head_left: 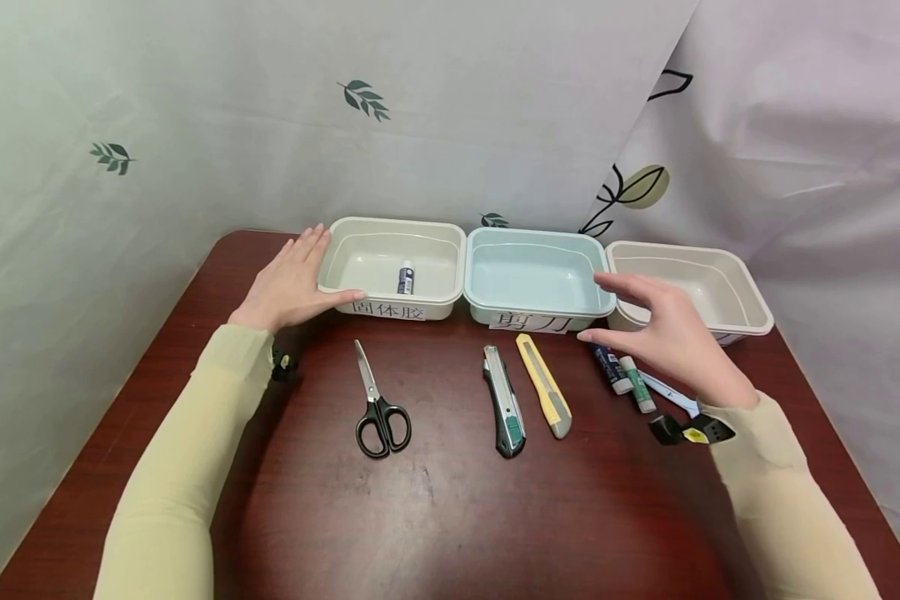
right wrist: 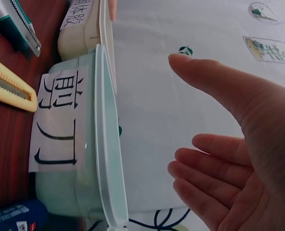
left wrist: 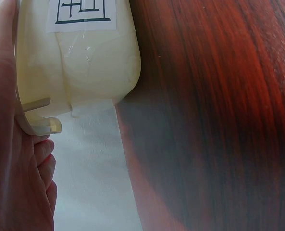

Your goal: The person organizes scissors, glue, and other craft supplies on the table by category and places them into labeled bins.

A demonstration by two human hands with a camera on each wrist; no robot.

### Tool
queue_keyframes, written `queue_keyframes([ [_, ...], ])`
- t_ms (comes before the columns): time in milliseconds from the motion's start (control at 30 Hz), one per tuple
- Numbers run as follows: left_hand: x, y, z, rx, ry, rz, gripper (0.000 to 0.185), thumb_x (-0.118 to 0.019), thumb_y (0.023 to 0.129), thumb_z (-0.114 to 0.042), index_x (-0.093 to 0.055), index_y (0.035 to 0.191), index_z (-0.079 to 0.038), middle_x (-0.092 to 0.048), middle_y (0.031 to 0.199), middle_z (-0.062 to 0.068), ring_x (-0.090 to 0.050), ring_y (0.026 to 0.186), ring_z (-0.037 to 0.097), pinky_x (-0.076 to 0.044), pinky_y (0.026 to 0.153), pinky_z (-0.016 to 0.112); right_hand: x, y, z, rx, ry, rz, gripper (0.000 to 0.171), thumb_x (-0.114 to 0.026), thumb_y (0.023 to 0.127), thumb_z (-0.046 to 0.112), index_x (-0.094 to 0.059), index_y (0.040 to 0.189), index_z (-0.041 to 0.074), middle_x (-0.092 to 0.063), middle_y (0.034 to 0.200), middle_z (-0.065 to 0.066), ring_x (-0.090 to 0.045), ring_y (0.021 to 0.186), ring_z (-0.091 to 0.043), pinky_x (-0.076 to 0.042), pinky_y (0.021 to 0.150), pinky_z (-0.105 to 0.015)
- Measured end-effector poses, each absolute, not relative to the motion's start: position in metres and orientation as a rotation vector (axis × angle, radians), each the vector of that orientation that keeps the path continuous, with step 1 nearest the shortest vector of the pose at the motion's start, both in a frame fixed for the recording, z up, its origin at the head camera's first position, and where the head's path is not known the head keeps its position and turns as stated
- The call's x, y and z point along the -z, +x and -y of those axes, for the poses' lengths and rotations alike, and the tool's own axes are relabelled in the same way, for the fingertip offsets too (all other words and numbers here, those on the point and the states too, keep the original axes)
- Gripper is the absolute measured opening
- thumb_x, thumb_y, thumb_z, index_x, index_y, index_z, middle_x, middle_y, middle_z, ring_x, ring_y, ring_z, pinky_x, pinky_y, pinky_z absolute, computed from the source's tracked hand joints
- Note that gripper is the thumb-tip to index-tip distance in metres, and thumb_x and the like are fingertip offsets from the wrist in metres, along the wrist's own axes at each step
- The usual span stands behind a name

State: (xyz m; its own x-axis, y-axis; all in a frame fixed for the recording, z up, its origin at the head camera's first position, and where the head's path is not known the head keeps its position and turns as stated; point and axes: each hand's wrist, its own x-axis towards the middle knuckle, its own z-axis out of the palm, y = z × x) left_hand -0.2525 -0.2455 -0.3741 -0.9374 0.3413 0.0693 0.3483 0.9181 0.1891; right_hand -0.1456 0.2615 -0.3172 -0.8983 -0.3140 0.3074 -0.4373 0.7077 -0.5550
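My left hand (head_left: 288,283) rests at the left end of a cream plastic bin (head_left: 360,260), fingers extended along its side and thumb across the front rim. Inside that bin is a glue stick (head_left: 406,279). My right hand (head_left: 667,333) hovers with thumb and fingers spread, holding nothing, near the right end of a light blue bin (head_left: 528,279) with a paper label (right wrist: 60,122). In the head view it partly covers a beige bin (head_left: 727,292). Below it lie a dark blue glue stick (head_left: 613,368), a green glue stick (head_left: 637,385) and a slim light blue item (head_left: 667,390), partly hidden.
Black-handled scissors (head_left: 375,408) lie on the dark red table (head_left: 420,525) in front of the cream bin. A black and teal utility knife (head_left: 505,404) and a yellow utility knife (head_left: 545,387) lie before the blue bin. Behind the bins hangs a pale leaf-patterned cloth (head_left: 255,125).
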Motion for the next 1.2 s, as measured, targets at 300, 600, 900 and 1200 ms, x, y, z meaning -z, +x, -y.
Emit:
queue_keyframes([
  [300,0.374,-0.253,0.246,0.323,-0.550,3.048,0.119,-0.055,0.086,-0.079,-0.011,0.161,0.003,-0.010,0.167,0.022,-0.009,0.154,0.036,-0.007,0.124,0.048,0.322,-0.133,-0.272,-0.982,0.484,2.729,0.065,-0.093,0.076,0.034,-0.069,0.134,0.018,-0.068,0.129,-0.002,-0.066,0.117,-0.022,-0.043,0.093,-0.006],
  [600,0.374,-0.254,0.247,0.322,-0.547,3.048,0.120,-0.054,0.086,-0.080,-0.011,0.161,0.003,-0.010,0.167,0.022,-0.009,0.154,0.036,-0.007,0.124,0.048,0.333,-0.126,-0.281,-1.000,0.353,2.776,0.061,-0.093,0.074,0.035,-0.072,0.127,0.014,-0.071,0.120,0.000,-0.070,0.103,-0.009,-0.050,0.085,-0.008],
  [900,0.374,-0.254,0.246,0.321,-0.549,3.044,0.120,-0.055,0.085,-0.080,-0.012,0.161,0.003,-0.011,0.167,0.022,-0.010,0.154,0.036,-0.008,0.124,0.048,0.351,-0.126,-0.289,-1.053,0.284,2.834,0.064,-0.091,0.077,0.035,-0.069,0.130,0.006,-0.071,0.120,-0.012,-0.072,0.103,-0.031,-0.053,0.082,-0.013],
  [1200,0.374,-0.253,0.246,0.329,-0.547,3.048,0.120,-0.055,0.086,-0.079,-0.012,0.161,0.003,-0.011,0.167,0.022,-0.010,0.153,0.037,-0.006,0.124,0.047,0.367,-0.127,-0.294,-1.046,0.245,2.891,0.068,-0.089,0.079,0.039,-0.068,0.130,0.000,-0.072,0.119,-0.017,-0.073,0.100,-0.031,-0.057,0.079,-0.017],
])
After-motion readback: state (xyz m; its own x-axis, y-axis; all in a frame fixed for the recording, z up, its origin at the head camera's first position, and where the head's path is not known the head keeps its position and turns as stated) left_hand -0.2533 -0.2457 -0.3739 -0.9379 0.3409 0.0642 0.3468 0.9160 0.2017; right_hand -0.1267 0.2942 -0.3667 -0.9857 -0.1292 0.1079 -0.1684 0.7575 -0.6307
